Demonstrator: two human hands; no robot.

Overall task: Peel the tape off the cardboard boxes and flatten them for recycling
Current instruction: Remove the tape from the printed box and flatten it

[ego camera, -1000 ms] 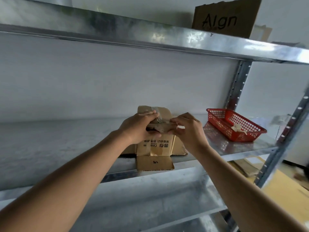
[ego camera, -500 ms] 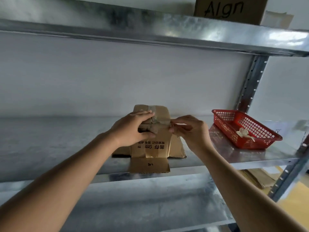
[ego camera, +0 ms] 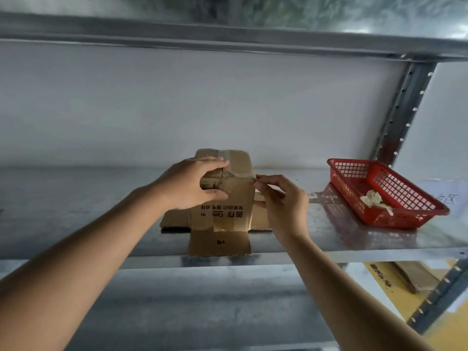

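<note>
Bracing cardboard box point(ego camera: 229, 196) with gripping left hand point(ego camera: 192, 184) so right hand point(ego camera: 281, 201) fingertips can pinch tape point(ego camera: 243, 175) end free, on metal shelf point(ego camera: 354, 239)

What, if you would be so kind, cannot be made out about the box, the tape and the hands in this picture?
- Head view: the cardboard box has its left face hidden by the left hand.
- The tape end at the right hand fingertips is too small and blurred.
- Pale scraps in the red basket: too blurred to identify.
</note>
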